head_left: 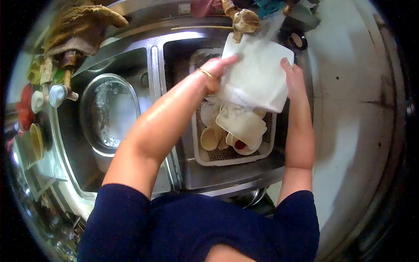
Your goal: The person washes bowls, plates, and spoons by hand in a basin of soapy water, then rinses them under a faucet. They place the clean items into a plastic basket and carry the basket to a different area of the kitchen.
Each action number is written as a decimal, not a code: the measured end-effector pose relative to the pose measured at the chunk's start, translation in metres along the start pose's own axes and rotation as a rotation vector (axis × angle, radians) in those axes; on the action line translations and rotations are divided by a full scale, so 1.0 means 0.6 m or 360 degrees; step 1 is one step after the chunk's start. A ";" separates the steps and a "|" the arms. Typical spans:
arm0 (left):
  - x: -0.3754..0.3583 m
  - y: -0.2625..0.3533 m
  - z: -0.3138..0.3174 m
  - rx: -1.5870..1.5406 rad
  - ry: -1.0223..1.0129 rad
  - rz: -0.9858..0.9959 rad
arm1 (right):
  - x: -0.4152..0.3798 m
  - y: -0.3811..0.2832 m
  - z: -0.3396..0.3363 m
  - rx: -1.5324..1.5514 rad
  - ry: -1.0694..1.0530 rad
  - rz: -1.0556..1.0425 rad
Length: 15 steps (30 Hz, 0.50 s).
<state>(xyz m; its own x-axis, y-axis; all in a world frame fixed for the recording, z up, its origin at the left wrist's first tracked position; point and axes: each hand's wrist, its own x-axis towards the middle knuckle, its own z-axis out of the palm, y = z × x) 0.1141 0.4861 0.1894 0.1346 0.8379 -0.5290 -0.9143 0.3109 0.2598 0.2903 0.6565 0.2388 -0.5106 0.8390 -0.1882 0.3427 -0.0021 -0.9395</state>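
Note:
Both hands hold a flat, white, rectangular tray (pixel 257 70) tilted under a worn tap (pixel 245 22) over the right sink basin. My left hand (pixel 216 73), with a gold bangle at the wrist, grips its left edge, thumb on the face. On the right edge, my right hand (pixel 294 78) is closed with its thumb at the upper corner. Water runs over the tray's surface and off its lower edge. Beneath it stands a white plastic basket (pixel 233 162) of dishes, including a cream cup (pixel 209 139) and a white rectangular dish (pixel 244 126).
In the left basin sits a round metal bowl (pixel 83 118) with sudsy water. A metal divider (pixel 156 74) separates the basins. Another tap (pixel 70 65) and a brown cloth (pixel 78 32) are at upper left. A pale counter (pixel 338 131) runs along the right.

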 end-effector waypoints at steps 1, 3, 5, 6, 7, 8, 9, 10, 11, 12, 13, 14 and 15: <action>0.001 0.003 0.006 -0.0164 -0.0211 0.0008 | 0.005 -0.001 0.001 -0.0083 0.0102 -0.0141; 0.014 0.005 0.011 -0.0161 -0.0421 0.0081 | 0.008 -0.005 0.016 -0.1001 0.0514 -0.0603; 0.026 -0.002 0.025 -0.0155 -0.0325 0.0253 | 0.030 0.035 0.049 -0.1471 0.0875 -0.1014; 0.030 -0.003 0.030 -0.0148 -0.0280 0.0343 | 0.017 0.037 0.084 -0.1723 0.0904 -0.0985; 0.033 -0.003 0.027 -0.0139 -0.0293 0.0365 | 0.010 0.048 0.122 -0.1711 0.0906 -0.1088; 0.038 -0.002 0.017 -0.0129 -0.0310 0.0390 | -0.002 0.051 0.154 -0.1402 0.0659 -0.1192; 0.039 0.001 0.004 -0.0118 -0.0325 0.0416 | -0.038 0.046 0.186 -0.1637 0.0494 -0.1266; 0.035 0.006 -0.014 -0.0246 -0.0401 0.0376 | -0.053 0.033 0.205 -0.1319 0.0172 -0.1402; 0.010 0.009 -0.015 -0.0231 -0.0360 0.0456 | -0.066 0.063 0.216 -0.1287 0.0041 -0.1615; -0.016 0.006 -0.019 -0.0248 -0.0194 0.0493 | -0.079 0.057 0.200 -0.1425 -0.0103 -0.1685; -0.041 0.008 -0.020 -0.0257 -0.0043 0.0539 | -0.085 0.047 0.171 -0.1570 -0.0239 -0.1763; -0.062 0.006 -0.027 -0.0308 -0.0091 0.0541 | -0.086 0.048 0.141 -0.1614 -0.0149 -0.1654; -0.076 -0.001 -0.039 -0.0358 -0.0149 0.0540 | -0.090 0.055 0.111 -0.1661 -0.0051 -0.1544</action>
<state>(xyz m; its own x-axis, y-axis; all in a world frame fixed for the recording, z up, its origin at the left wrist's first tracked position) 0.0994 0.4369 0.1945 -0.1638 0.9164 -0.3652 -0.9721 -0.0869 0.2180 0.2766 0.5749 0.1989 -0.8877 0.2639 0.3772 0.2600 0.9636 -0.0622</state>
